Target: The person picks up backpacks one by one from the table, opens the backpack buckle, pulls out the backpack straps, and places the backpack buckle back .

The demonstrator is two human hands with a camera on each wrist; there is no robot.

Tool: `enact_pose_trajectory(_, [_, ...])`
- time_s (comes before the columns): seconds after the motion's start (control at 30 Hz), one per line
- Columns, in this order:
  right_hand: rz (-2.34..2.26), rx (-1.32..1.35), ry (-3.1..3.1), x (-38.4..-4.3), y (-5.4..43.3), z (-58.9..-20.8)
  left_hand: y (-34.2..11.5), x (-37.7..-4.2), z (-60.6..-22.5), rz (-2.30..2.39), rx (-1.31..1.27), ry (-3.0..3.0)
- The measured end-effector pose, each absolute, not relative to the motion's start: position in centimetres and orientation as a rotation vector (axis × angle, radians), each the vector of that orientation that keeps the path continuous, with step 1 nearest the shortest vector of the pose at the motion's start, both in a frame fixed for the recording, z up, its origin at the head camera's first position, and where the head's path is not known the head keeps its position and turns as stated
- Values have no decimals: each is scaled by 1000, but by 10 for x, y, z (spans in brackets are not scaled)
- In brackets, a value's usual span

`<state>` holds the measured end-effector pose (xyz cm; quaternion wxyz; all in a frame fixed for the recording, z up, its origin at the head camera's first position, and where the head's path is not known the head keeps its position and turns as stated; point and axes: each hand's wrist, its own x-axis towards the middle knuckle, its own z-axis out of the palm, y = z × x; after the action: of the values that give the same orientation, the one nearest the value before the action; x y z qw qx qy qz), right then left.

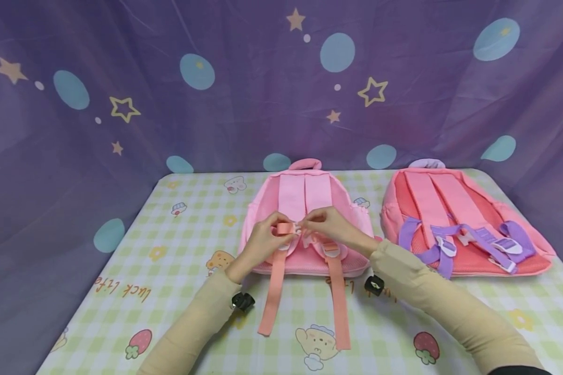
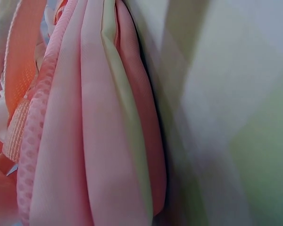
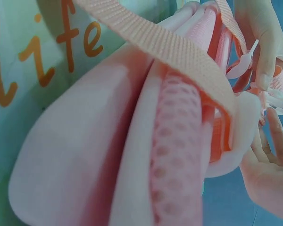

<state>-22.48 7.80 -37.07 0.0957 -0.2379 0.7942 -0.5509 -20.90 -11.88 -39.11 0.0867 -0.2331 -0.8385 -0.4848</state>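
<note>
The pink backpack (image 1: 352, 208) lies on the table, shoulder straps up. Over its middle, my left hand (image 1: 262, 240) pinches a looped orange webbing strap (image 1: 285, 228) fitted with a white plastic buckle (image 1: 297, 227). From the other side, my right hand (image 1: 330, 225) has its fingertips on that buckle. The right wrist view shows the buckle's prongs (image 3: 276, 101) between the two hands. Below hang two loose orange strap ends (image 1: 273, 297), running through white adjusters (image 1: 331, 249). In the left wrist view, the backpack's side (image 2: 104, 117) covers most of the picture.
To the right lies a coral backpack (image 1: 450, 182) with purple straps (image 1: 521, 239) and white buckles. A green-and-white checked cloth (image 1: 192, 234) with cartoon prints covers the table. Behind it hangs a purple curtain (image 1: 262, 114) with stars.
</note>
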Motion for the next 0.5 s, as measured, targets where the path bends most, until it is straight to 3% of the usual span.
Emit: enact_pose_trajectory(0.5, [-1591, -627, 2336, -226, 74, -372, -119, -207, -389, -1402, -688, -2538])
